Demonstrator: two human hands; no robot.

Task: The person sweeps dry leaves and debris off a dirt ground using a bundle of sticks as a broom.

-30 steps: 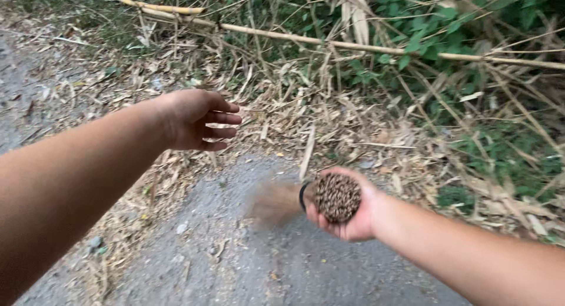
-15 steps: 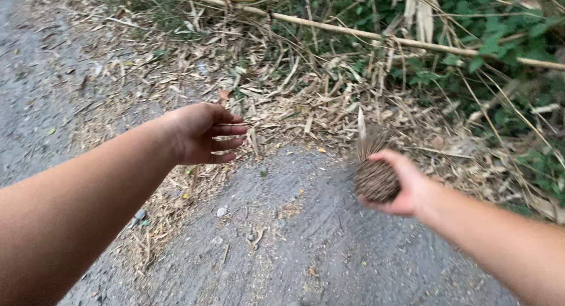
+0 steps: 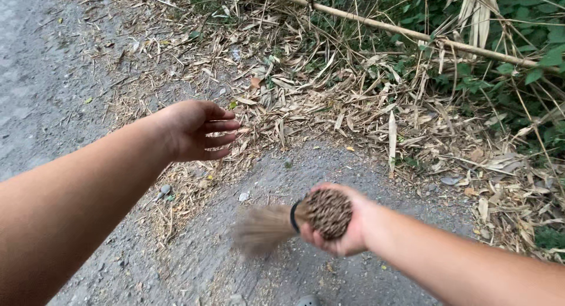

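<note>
My right hand (image 3: 347,229) grips a short broom (image 3: 294,218) made of bundled brown sticks, bound by a black band. Its blurred bristle end points left, low over the grey paved ground (image 3: 282,270). My left hand (image 3: 197,129) is stretched out ahead, empty, with fingers loosely apart, above the edge of a layer of dry leaves (image 3: 306,106).
Dry bamboo leaves and twigs cover the ground from the middle to the right. A long bamboo pole (image 3: 424,35) lies across green plants (image 3: 518,23) at the top right. Small stones (image 3: 243,196) lie on the pavement.
The broom swung from the right, bristles up by the leaves, back down to the left over the pavement. The view shifted a little to the right. My left hand stayed outstretched.
</note>
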